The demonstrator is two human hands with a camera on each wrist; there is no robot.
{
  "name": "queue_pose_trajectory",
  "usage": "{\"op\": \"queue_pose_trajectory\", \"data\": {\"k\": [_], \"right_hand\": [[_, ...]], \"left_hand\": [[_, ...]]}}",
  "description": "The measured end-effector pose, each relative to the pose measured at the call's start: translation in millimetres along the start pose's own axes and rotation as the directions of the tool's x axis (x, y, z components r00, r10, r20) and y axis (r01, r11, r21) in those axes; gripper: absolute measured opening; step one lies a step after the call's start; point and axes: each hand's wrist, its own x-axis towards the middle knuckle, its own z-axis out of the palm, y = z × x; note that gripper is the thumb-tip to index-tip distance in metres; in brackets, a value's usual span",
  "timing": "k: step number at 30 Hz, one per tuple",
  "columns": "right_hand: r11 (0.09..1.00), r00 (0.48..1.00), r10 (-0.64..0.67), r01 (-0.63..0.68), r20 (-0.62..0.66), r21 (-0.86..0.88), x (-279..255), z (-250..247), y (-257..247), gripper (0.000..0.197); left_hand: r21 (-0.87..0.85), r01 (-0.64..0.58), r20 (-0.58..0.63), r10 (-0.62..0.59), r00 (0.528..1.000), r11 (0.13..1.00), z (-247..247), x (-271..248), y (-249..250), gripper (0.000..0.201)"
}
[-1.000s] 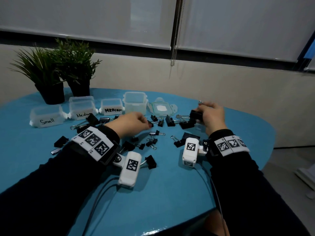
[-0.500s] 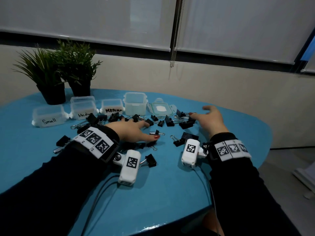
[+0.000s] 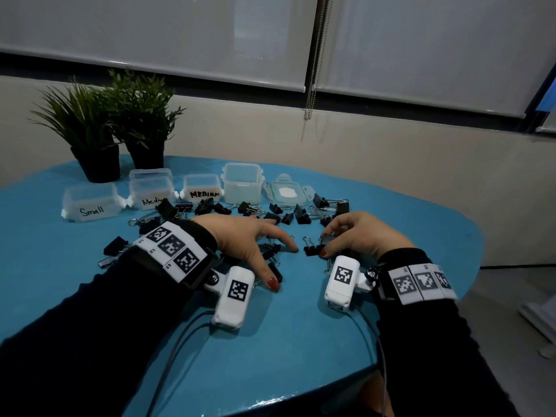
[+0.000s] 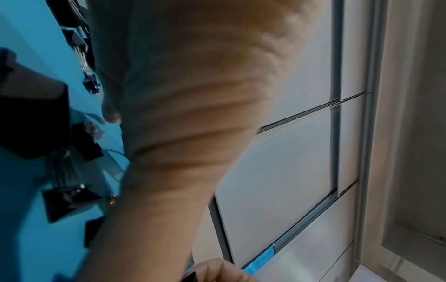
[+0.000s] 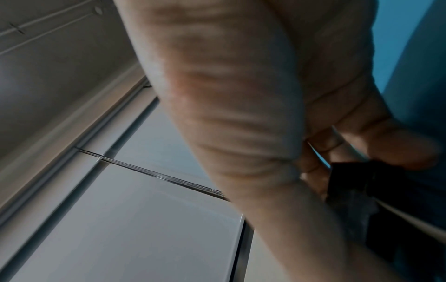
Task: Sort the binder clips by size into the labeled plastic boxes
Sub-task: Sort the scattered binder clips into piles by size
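Observation:
Many black binder clips [image 3: 301, 213] of mixed sizes lie scattered on the blue table [image 3: 285, 326]. At the back left stand clear boxes labelled Small [image 3: 90, 203], Medium [image 3: 150, 191] and MEDIUM [image 3: 201, 188]. My left hand [image 3: 278, 263] lies flat with fingers spread over several clips at the centre left. My right hand [image 3: 325, 243] is curled, with thumb and fingertips pinching a black clip [image 3: 313, 249] on the table. In the right wrist view that clip [image 5: 350, 177] sits between thumb and fingers. The left wrist view shows clips [image 4: 70, 200] under the palm.
A taller unlabelled clear box [image 3: 242, 185] and a loose lid [image 3: 285, 192] sit behind the clips. Two potted plants [image 3: 99, 139] stand at the back left. The table's edge curves close on the right and in front. Camera cables trail from both wrists.
My right hand came down from the back right, passed flat over the table, then drew inward and curled on a clip. My left hand went from pinching to lying spread flat.

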Motion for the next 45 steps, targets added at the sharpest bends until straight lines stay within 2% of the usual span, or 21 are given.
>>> {"op": "queue_pose_trajectory", "data": {"k": [4, 7, 12, 15, 17, 20, 21, 22, 24, 26, 28, 30, 33, 37, 39, 40, 41, 43, 44, 45], "right_hand": [[0.995, 0.998, -0.046, 0.049, -0.041, 0.086, 3, 4, 3, 0.028], [0.962, 0.995, -0.031, 0.055, -0.092, 0.268, 4, 6, 1, 0.019], [0.790, 0.991, 0.013, 0.071, -0.132, 0.609, 15, 4, -16, 0.007], [0.693, 0.974, 0.059, 0.118, -0.219, 0.711, 34, -5, -27, 0.020], [0.680, 0.935, 0.126, 0.162, -0.331, 0.715, 51, -14, -31, 0.023], [0.766, 0.784, 0.223, 0.227, -0.580, 0.602, 73, -16, -20, 0.014], [0.787, 0.749, 0.233, 0.229, -0.620, 0.573, 78, -14, -13, 0.015], [0.804, 0.736, 0.240, 0.215, -0.633, 0.554, 82, -13, -8, 0.017], [0.827, 0.776, 0.251, 0.140, -0.579, 0.545, 87, -13, -1, 0.019], [0.839, 0.814, 0.262, 0.074, -0.519, 0.539, 92, -16, 3, 0.030], [0.907, 0.787, 0.250, 0.014, -0.564, 0.421, 95, -18, 8, 0.034], [0.960, 0.762, 0.217, -0.051, -0.611, 0.277, 99, -20, 14, 0.019], [0.980, 0.780, 0.194, -0.127, -0.595, 0.153, 100, -20, 21, 0.008], [0.957, 0.750, 0.175, -0.282, -0.638, -0.069, 90, -24, 18, 0.045], [0.974, 0.740, 0.069, -0.194, -0.669, -0.115, 78, -25, 11, 0.060], [0.992, 0.747, -0.002, -0.085, -0.665, -0.099, 72, -25, 6, 0.058], [0.997, 0.776, -0.075, 0.051, -0.627, -0.056, 65, -24, 0, 0.051], [0.970, 0.895, -0.206, 0.239, -0.397, 0.035, 50, -15, -9, 0.034], [0.959, 0.934, -0.262, 0.279, -0.244, 0.039, 42, -10, -13, 0.029], [0.955, 0.950, -0.293, 0.297, -0.105, 0.023, 37, -6, -16, 0.026]], "left_hand": [[0.003, -0.033, -0.107, 0.033, 0.994, 0.999, 0, 5, -3, 0.062], [0.021, -0.034, -0.159, 0.037, 0.987, 0.999, -1, 9, -5, 0.055], [-0.044, -0.074, -0.234, 0.061, 0.970, 0.996, 1, 15, -9, 0.034], [-0.051, -0.087, -0.250, 0.072, 0.966, 0.995, 1, 17, -10, 0.030], [-0.073, -0.073, -0.264, 0.051, 0.963, 0.995, 1, 18, -11, 0.031], [-0.115, -0.027, -0.301, -0.009, 0.954, 0.993, 1, 20, -17, 0.029], [-0.126, -0.017, -0.314, -0.023, 0.949, 0.992, 0, 20, -20, 0.027], [-0.145, -0.010, -0.326, -0.038, 0.945, 0.989, -1, 21, -22, 0.026], [-0.226, 0.004, -0.342, -0.083, 0.936, 0.974, -3, 21, -28, 0.024], [-0.335, 0.016, -0.348, -0.140, 0.927, 0.942, -5, 23, -34, 0.021], [-0.426, 0.008, -0.359, -0.177, 0.916, 0.905, -6, 25, -39, 0.019], [-0.492, -0.020, -0.381, -0.195, 0.904, 0.870, -7, 27, -41, 0.018], [-0.588, -0.060, -0.395, -0.222, 0.891, 0.806, -7, 25, -39, 0.010], [-0.690, -0.119, -0.394, -0.232, 0.889, 0.714, -7, 24, -33, 0.011], [-0.723, -0.160, -0.428, -0.253, 0.868, 0.672, -7, 25, -29, 0.011], [-0.731, -0.179, -0.446, -0.262, 0.856, 0.659, -8, 25, -27, 0.010], [-0.738, -0.196, -0.457, -0.266, 0.849, 0.646, -8, 25, -25, 0.009], [-0.756, -0.218, -0.462, -0.267, 0.846, 0.617, -8, 25, -22, 0.007], [-0.760, -0.224, -0.463, -0.267, 0.845, 0.610, -8, 24, -21, 0.007], [-0.762, -0.227, -0.466, -0.270, 0.843, 0.607, -7, 24, -20, 0.008]]}}
